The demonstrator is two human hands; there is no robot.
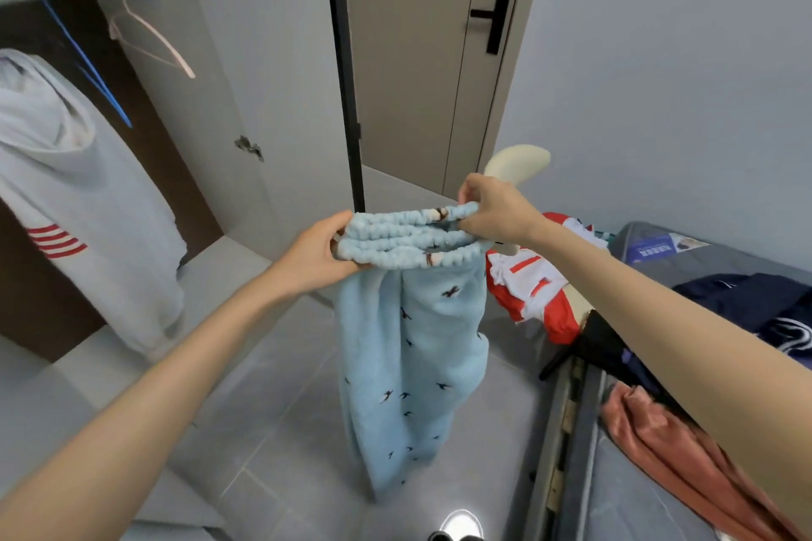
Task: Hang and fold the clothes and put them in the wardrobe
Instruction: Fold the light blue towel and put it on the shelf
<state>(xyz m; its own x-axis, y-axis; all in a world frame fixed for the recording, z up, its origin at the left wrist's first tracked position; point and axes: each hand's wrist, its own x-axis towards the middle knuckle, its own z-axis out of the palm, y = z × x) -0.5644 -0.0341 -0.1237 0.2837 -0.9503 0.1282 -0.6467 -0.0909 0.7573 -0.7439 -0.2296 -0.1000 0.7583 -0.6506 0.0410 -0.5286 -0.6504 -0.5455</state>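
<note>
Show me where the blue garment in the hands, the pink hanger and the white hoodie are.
blue garment (413, 365), head view, on the fabric hanging below the waistband.
pink hanger (188, 70), head view, near the lower end of its arm.
white hoodie (88, 206), head view, on the body.

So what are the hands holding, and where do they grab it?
The blue garment, by its elastic band: the left hand grips its left end, the right hand its right end.

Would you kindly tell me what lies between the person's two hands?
In the head view, the gathered elastic band of the light-blue fleece garment stretches between the left hand and the right hand, each gripping one end.
</note>
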